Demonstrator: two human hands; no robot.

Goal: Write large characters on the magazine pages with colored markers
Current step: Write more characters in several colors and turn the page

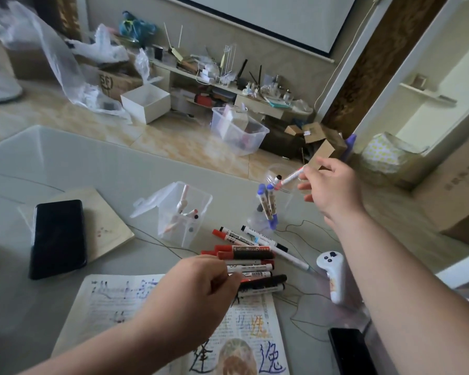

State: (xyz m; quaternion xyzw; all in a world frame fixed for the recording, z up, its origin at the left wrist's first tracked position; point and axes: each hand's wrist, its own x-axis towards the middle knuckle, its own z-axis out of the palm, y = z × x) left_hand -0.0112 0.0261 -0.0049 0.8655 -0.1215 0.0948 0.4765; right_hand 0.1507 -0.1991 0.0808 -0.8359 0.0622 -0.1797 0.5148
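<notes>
Open magazine point(257, 320) bears blue, orange, black characters point(271, 361).

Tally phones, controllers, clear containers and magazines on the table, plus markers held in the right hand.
Black phones: 2
White controller: 1
Clear containers: 2 (box, cup)
Open magazine: 1
Marker held in right hand: 1
Total: 7

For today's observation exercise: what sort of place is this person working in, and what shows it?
Most likely a home living room: a low white cluttered shelf unit stands beneath a white wall screen, with brown cardboard boxes on the beige tiled floor.
</notes>
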